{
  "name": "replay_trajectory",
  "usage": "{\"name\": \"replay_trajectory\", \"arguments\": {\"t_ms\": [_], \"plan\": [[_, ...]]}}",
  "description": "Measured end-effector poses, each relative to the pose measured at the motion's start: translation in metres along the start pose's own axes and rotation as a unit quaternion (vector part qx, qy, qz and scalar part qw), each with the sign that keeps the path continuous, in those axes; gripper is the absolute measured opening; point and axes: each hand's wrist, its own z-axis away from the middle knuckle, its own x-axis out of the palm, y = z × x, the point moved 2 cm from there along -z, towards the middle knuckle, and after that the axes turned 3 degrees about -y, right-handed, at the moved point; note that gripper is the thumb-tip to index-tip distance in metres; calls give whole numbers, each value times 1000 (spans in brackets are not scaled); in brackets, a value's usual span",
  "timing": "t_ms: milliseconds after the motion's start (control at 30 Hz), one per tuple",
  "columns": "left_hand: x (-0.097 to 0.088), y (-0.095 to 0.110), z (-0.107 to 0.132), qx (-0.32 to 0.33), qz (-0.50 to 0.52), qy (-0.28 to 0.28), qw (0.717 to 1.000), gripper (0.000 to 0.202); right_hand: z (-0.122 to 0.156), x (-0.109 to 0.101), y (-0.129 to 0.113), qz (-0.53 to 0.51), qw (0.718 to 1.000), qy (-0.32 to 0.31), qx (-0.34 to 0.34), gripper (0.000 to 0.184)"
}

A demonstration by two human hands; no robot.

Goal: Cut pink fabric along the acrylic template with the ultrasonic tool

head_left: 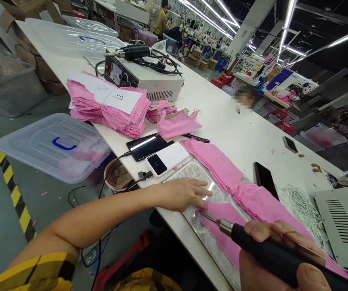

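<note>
A pink fabric piece [221, 226] lies right of centre in the lower frame, on a clear patterned plate [189, 171], with the metal tip of a black-handled tool [261, 246] at its upper left end. The left hand [181, 195] is laid palm down with fingers spread, gripping nothing, its fingertips at that same end; the right hand [257, 266], lower right, is wrapped around the tool's handle. The tip sits so near the left fingers that a slip could catch them, worse if it is hot or sharp. Should the left hand press too lightly, the thin cloth might pucker or slide on the smooth plate. Just above, a layered pink strip [213, 165] runs down to the right, close enough for the right hand to drag it askew. Left of centre, a cable leads from a white power bank [168, 159] past the left forearm; a snag there could pull the power bank off the table [222, 117].
</note>
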Motion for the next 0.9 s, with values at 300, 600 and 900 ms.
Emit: {"name": "replay_trajectory", "arguments": {"t_ms": [300,600,900], "plan": [[0,0,1,8,-2,12,1000,50,-1,2,4,-19,999,-33,-13,18],[-3,1,0,2,-5,-8,1000,50,-1,1,3,-31,998,-62,1,13],[0,0,2,4,12,13,1000,53,-1,-1,1,-32,999,-34,11,15]]}}
